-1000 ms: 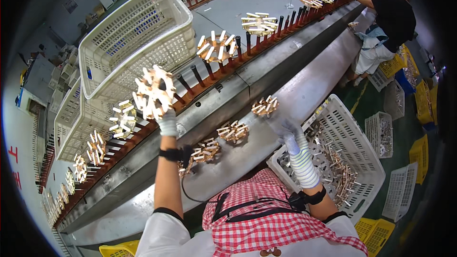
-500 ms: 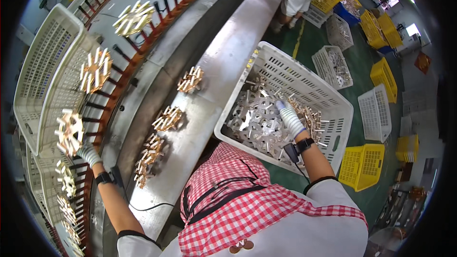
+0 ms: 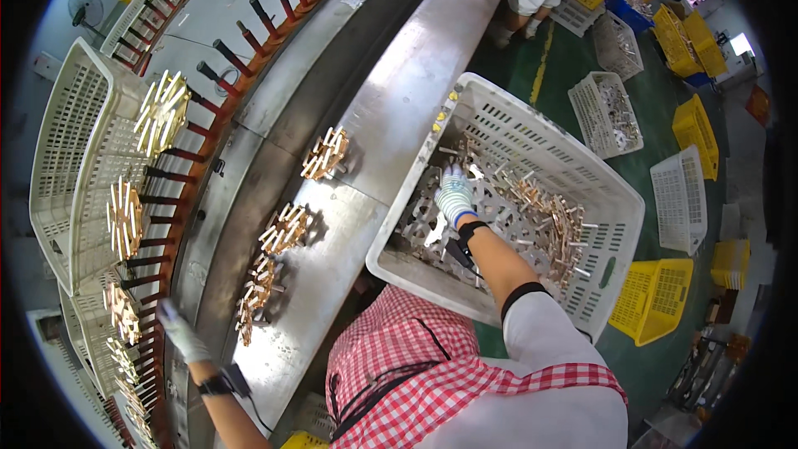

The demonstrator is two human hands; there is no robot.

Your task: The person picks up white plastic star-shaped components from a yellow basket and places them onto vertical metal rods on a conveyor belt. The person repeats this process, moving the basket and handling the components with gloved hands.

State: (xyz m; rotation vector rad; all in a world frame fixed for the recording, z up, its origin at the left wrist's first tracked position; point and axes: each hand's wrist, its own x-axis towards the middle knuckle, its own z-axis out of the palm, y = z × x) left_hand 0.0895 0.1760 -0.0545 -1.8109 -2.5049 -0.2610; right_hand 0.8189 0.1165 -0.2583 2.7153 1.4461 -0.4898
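Right hand (image 3: 454, 194) down in the white crate (image 3: 598, 208), right!
Its grip can't be told among silvery parts (image 3: 507, 208) there; left hand (image 3: 179, 328), blurred, fingers unclear, hovers near the black-tipped rods (image 3: 170, 175).

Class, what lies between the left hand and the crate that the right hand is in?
The head view shows a metal bench there, with copper-coloured parts on it.

Pale glare along steel ledge (image 3: 418, 43)
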